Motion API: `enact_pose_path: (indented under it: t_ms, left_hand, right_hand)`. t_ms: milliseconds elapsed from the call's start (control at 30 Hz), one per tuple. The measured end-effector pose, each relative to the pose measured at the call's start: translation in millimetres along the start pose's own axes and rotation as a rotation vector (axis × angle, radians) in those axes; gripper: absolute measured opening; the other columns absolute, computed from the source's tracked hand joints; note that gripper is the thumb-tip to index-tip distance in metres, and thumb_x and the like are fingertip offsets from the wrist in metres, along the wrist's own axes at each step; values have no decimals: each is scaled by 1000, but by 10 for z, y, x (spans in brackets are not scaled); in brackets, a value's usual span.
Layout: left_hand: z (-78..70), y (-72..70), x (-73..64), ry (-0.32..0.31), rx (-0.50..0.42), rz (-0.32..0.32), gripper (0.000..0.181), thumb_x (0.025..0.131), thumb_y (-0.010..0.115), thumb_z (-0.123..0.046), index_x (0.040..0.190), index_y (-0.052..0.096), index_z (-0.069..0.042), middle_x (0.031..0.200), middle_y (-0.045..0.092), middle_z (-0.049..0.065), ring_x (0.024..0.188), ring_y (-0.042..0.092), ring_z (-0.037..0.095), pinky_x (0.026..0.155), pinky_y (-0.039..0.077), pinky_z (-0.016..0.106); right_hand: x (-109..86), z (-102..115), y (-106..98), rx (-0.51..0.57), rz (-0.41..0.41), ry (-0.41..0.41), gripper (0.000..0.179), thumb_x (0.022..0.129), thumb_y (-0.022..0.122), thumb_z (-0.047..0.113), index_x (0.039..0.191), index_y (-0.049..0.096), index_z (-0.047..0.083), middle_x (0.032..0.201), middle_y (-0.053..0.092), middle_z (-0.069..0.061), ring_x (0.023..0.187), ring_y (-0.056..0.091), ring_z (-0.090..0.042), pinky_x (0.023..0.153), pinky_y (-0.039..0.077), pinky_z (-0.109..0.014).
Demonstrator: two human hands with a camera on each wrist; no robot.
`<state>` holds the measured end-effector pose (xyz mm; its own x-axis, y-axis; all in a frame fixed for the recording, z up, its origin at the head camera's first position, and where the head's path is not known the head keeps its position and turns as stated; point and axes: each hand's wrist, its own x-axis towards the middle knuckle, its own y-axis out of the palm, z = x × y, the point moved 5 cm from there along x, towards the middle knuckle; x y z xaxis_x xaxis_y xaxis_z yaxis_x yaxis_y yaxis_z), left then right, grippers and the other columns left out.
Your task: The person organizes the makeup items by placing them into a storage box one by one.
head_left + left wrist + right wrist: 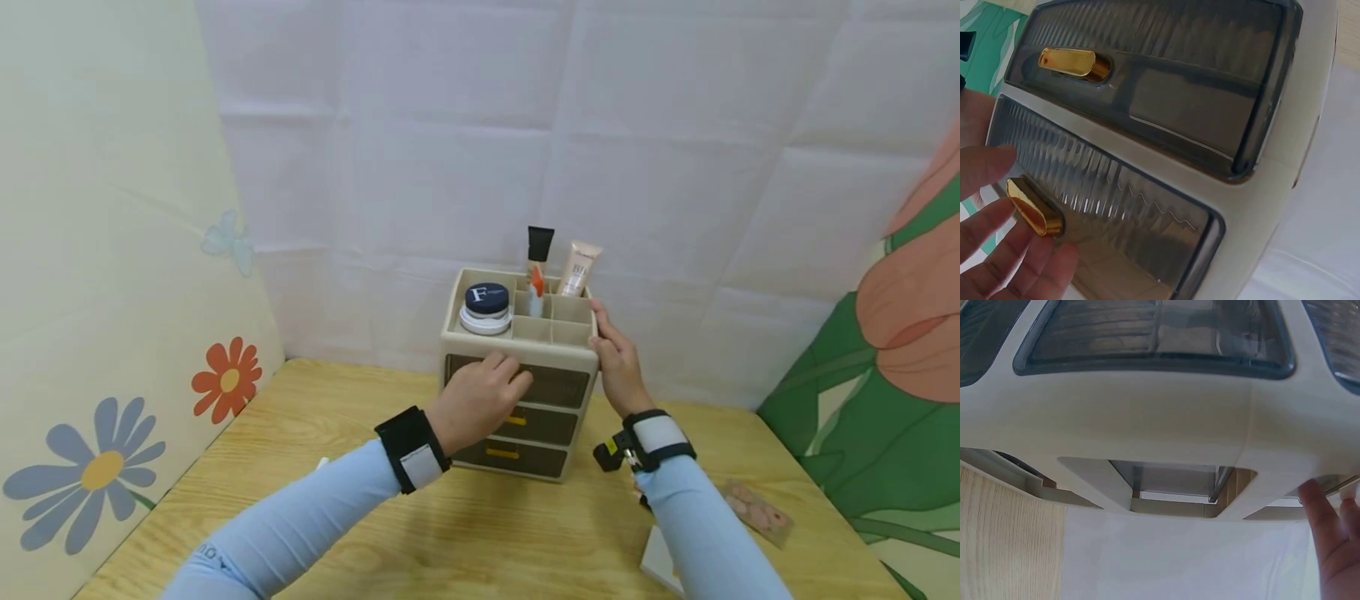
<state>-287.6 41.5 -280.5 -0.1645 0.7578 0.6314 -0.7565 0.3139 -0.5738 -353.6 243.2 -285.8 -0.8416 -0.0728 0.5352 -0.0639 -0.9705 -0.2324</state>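
A cream cosmetics organizer with three smoky drawers stands on the table, all its drawers closed. My left hand is at the top drawer, its fingers spread around the gold handle. In the left wrist view the fingertips are right at the handle, while the thumb stays off it. My right hand rests against the organizer's right side near the upper edge; its fingers lie along the side wall. The right wrist view shows a fingertip at a side opening.
On the organizer's top sit a dark-lidded jar over a white round case, a black-capped tube and a pale tube. A pale palette and a white box lie at the table's right.
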Motion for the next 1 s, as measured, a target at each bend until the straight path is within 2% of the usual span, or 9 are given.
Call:
enact_pose_path:
  t_ms: [200, 467, 633, 767, 867, 1000]
  left_hand:
    - [-21, 25, 4, -3, 58, -19, 7, 95, 61, -9, 94, 68, -8, 90, 63, 5, 74, 57, 17, 57, 51, 22]
    - [-37, 51, 21, -2, 138, -69, 8, 95, 60, -8, 90, 67, -9, 88, 63, 5, 71, 57, 17, 55, 51, 22]
    - [-31, 73, 29, -14, 138, -80, 10, 95, 60, -7, 88, 66, -9, 88, 63, 5, 71, 57, 17, 54, 50, 22]
    - [-22, 83, 30, -26, 139, -70, 9, 95, 60, -9, 89, 66, -10, 88, 63, 4, 70, 56, 17, 53, 50, 22]
    - [-19, 77, 30, -29, 131, -61, 9, 95, 60, -10, 89, 67, -10, 88, 63, 4, 71, 56, 16, 53, 49, 21]
    - [-38, 56, 21, -19, 122, -50, 6, 94, 63, -9, 89, 67, -10, 87, 62, 4, 71, 56, 16, 52, 48, 21]
  right_hand:
    - [-5, -4, 6, -17, 3, 15, 54, 103, 32, 16, 156, 22, 19, 160, 15, 3, 142, 20, -18, 93, 40, -21]
    - [-2, -4, 3, -17, -3, 26, 55, 102, 32, 15, 156, 23, 18, 159, 16, 5, 140, 23, -19, 92, 40, -23]
    - [-3, -3, 4, -32, -1, 43, 55, 102, 31, 16, 156, 21, 21, 159, 16, 6, 141, 23, -18, 96, 39, -28]
    - [-6, 19, 9, -33, -5, 38, 55, 102, 32, 17, 156, 22, 23, 158, 17, 7, 141, 23, -18, 95, 39, -27]
    - [-11, 23, 7, -29, -11, 26, 55, 101, 32, 16, 156, 23, 21, 158, 18, 6, 141, 24, -19, 93, 39, -25]
    - [-16, 15, 0, -32, -14, 19, 55, 101, 32, 16, 156, 23, 17, 159, 18, 4, 141, 22, -17, 99, 37, -29]
